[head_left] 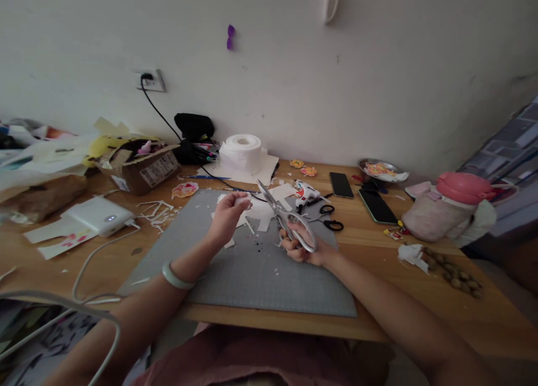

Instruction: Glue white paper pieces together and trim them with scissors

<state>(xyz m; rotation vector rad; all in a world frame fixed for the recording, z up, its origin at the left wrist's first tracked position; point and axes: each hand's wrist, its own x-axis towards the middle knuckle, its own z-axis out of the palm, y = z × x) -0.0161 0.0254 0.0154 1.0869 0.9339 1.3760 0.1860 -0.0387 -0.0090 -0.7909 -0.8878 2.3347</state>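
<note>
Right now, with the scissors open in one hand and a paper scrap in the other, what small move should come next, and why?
Probably bring the white paper scrap in the left hand rightward between the blades of the silver scissors. The right hand holds them with blades parted and pointing toward the scrap, but a gap separates paper from blades, so nothing can be cut yet.
</note>
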